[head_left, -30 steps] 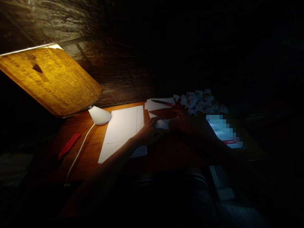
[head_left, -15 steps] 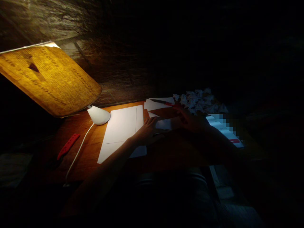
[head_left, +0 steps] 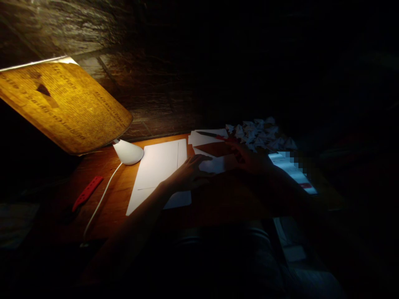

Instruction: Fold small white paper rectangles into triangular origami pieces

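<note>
Left hand (head_left: 190,171) curved at the left end of a small white paper piece (head_left: 214,165), shadowed right hand (head_left: 251,160) at its right end; piece lay between them, over the brown wooden table (head_left: 123,182). Could not tell whether either hand gripped it. Folded white papers (head_left: 261,133) lay heaped beyond.

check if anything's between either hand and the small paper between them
Nothing visible: the left hand and right hand are at either end of the small white paper; darkness hides their exact grip.
</note>
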`<state>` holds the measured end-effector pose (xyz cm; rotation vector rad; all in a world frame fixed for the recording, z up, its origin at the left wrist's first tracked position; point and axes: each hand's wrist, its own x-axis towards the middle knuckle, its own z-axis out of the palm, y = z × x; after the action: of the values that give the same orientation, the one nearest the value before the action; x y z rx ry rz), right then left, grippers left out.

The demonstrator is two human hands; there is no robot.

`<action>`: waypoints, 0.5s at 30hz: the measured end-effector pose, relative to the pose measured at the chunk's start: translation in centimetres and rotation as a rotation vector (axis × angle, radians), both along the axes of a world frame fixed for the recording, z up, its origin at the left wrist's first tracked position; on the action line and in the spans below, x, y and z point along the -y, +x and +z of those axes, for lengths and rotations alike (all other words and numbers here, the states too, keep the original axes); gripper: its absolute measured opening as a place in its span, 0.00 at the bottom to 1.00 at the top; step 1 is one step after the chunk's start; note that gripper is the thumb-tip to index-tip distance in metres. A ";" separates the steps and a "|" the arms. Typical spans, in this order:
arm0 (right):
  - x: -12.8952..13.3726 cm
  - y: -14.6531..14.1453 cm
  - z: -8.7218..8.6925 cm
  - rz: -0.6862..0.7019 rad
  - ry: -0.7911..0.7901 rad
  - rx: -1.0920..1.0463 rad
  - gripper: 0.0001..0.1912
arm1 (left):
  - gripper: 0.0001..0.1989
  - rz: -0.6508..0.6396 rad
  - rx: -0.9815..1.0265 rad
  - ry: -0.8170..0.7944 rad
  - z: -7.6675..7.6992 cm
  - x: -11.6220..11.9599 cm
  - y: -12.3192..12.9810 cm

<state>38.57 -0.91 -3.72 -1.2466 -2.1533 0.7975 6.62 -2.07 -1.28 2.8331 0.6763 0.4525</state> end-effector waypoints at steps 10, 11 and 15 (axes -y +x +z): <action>0.3 0.0 0.0 -0.001 -0.020 0.004 0.48 | 0.07 0.032 -0.023 -0.083 1.2 0.0 -2.5; 0.3 0.0 0.0 0.002 -0.022 0.005 0.48 | 0.07 0.030 -0.022 -0.092 1.2 0.0 -2.7; 0.4 0.1 0.2 0.009 -0.038 0.013 0.48 | 0.08 0.018 -0.022 -0.116 1.2 -0.2 -3.0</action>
<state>38.62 -1.26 -3.49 -1.2656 -2.1646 0.8401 3.64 -1.87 -0.06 2.7291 0.7083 0.3727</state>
